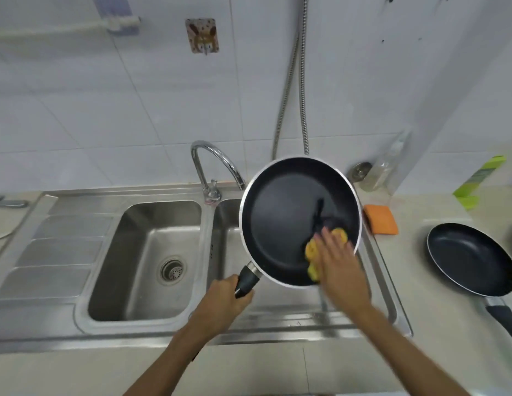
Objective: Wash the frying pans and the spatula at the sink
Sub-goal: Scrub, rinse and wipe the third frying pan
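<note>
Held over the sink's right basin (225,244) at frame centre only by the left hand (227,295), fingers curled round its handle (247,280), the frying pan (283,218) could twist loose and clatter down if the right hand (339,262), fingers flat, presses the yellow sponge (311,250) too hard.

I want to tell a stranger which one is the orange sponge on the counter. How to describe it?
Start at the steel double sink. On the counter just past its right rim lies the orange sponge, flat and rectangular. Unlike the yellow sponge under the right hand, nobody touches it.
</note>
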